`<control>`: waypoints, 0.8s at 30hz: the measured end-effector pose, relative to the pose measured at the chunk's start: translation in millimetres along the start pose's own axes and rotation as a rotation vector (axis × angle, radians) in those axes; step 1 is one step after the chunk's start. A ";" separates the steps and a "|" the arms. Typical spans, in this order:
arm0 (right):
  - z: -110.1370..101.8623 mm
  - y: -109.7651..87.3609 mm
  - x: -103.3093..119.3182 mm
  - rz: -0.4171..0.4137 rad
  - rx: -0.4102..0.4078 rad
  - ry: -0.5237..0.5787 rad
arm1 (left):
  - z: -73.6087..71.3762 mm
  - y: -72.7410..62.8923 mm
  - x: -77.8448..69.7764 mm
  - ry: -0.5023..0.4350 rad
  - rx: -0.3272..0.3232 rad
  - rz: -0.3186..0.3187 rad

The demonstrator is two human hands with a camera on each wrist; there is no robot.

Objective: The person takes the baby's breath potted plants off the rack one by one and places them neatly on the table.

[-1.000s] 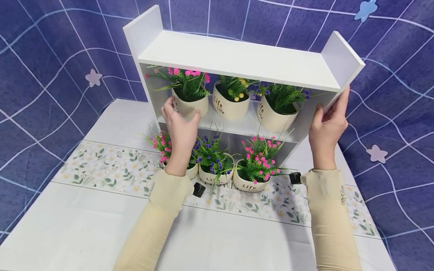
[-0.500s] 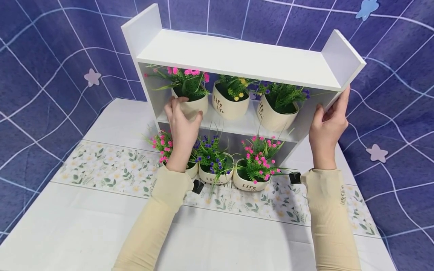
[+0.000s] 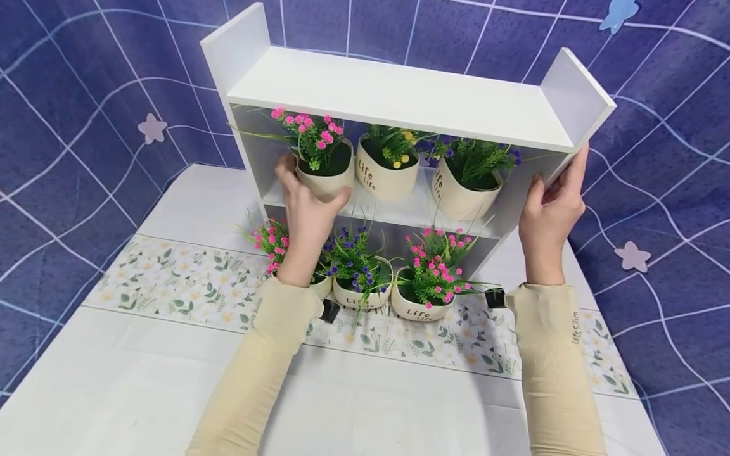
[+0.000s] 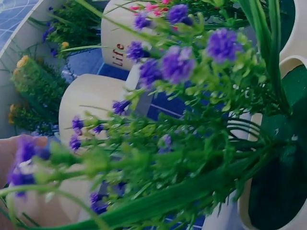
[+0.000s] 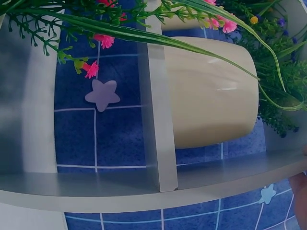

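In the head view my left hand (image 3: 308,212) grips a cream flowerpot (image 3: 326,183) with pink artificial flowers, fingers at its left side and thumb at its front right. This pot stands at the left of the shelf unit's middle board; whether its base touches the board is hidden. My right hand (image 3: 552,221) holds the right side panel of the white shelf unit (image 3: 399,95), thumb inside and fingers outside. Beside the gripped pot stand a yellow-flowered pot (image 3: 388,174) and a purple-flowered pot (image 3: 464,193). Purple flowers (image 4: 177,64) cover much of the left wrist view.
In front of the unit's lower part, three more pots stand in a row: a pink one (image 3: 319,288) partly behind my left wrist, a purple one (image 3: 362,297) and another pink one (image 3: 422,310). A floral strip (image 3: 188,278) crosses the white table (image 3: 142,380).
My left hand has closed round the left pink-flowered pot. The pot has tipped or turned slightly and shifted forward, with its flowers lower. My right hand stays on the side panel.
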State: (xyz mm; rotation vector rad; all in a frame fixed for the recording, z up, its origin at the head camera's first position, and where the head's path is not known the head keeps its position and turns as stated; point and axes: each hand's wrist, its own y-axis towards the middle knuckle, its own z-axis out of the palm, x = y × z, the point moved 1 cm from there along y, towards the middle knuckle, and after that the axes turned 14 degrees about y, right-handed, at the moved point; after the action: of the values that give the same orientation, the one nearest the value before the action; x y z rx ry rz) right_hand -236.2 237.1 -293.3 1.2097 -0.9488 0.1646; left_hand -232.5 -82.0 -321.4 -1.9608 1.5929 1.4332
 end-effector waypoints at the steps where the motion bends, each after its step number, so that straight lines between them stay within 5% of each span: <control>1: -0.1 0.0 -0.2 -0.004 0.004 0.000 | 1.4 -0.4 -0.4 -0.002 -0.002 -0.008; 10: 1.8 -0.1 0.6 0.030 0.010 0.010 | 12.9 -2.1 -0.4 0.112 -0.032 -0.055; 24: 2.5 -0.8 0.7 0.015 0.002 -0.001 | 20.5 2.2 1.9 0.146 -0.056 -0.096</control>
State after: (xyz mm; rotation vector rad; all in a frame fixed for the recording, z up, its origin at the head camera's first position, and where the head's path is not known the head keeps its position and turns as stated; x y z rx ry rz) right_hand -236.7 234.4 -293.3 1.2050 -0.9589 0.1775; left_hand -245.3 -69.8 -332.2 -2.1878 1.5083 1.3400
